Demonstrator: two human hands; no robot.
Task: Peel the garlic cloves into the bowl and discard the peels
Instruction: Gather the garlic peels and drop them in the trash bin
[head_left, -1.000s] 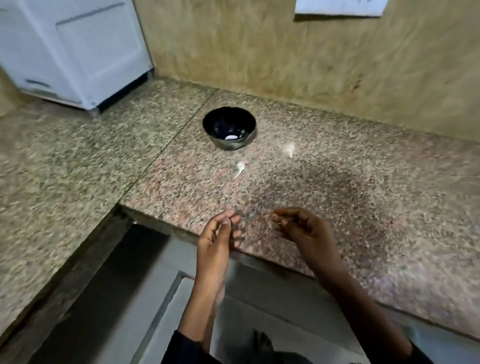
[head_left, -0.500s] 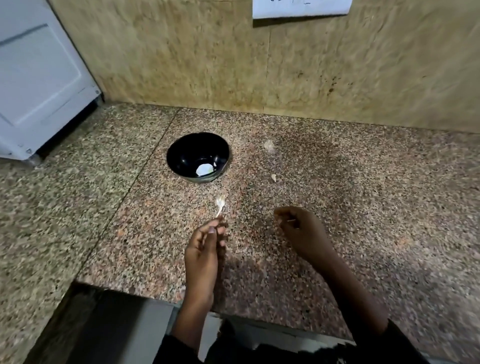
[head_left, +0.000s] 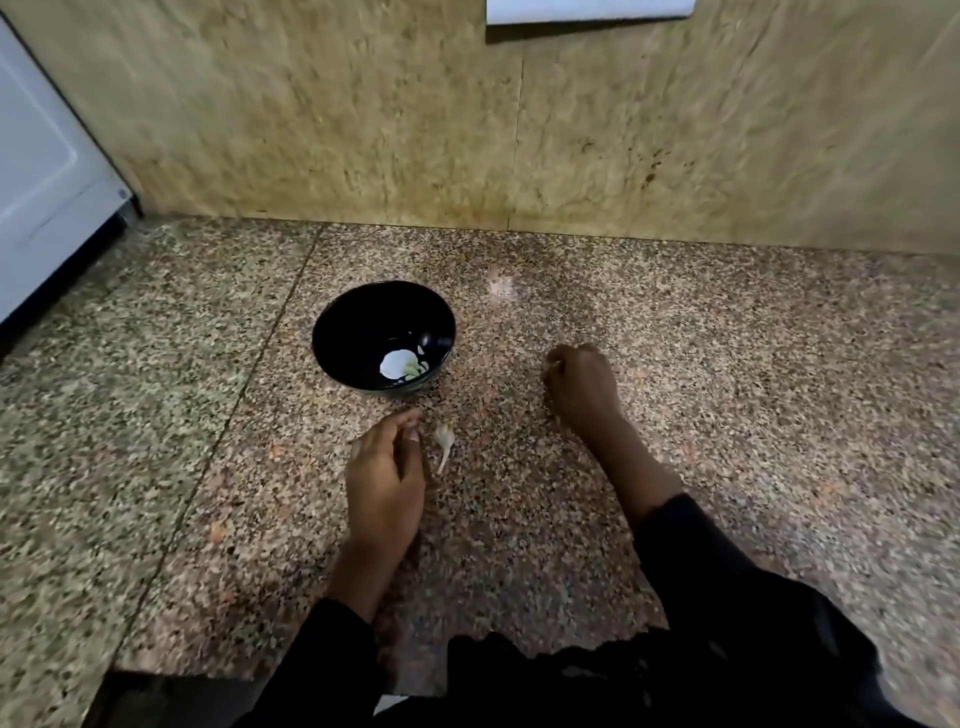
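Note:
A black bowl (head_left: 337, 332) stands on the speckled granite counter (head_left: 727, 415) with peeled white garlic cloves (head_left: 397, 365) at its bottom. Just in front of the bowl lies a pale garlic piece with a thin stem (head_left: 445, 440). My left hand (head_left: 387, 470) rests beside that piece with loosely curled fingers, its fingertips close to it and holding nothing. My right hand (head_left: 582, 387) is to the right of the bowl, knuckles up. Its fingers are curled tight in a pinch on a small garlic peel that they mostly hide.
A faint pale peel scrap (head_left: 503, 287) lies behind the bowl toward the wall. A white appliance (head_left: 47, 171) stands at the far left, and a white sheet (head_left: 587, 10) hangs on the tan wall. The counter's front edge runs under my sleeves.
The view has swung from the counter edge onto the counter. My right hand moved forward to beside the bowl. My left hand came forward next to the garlic piece.

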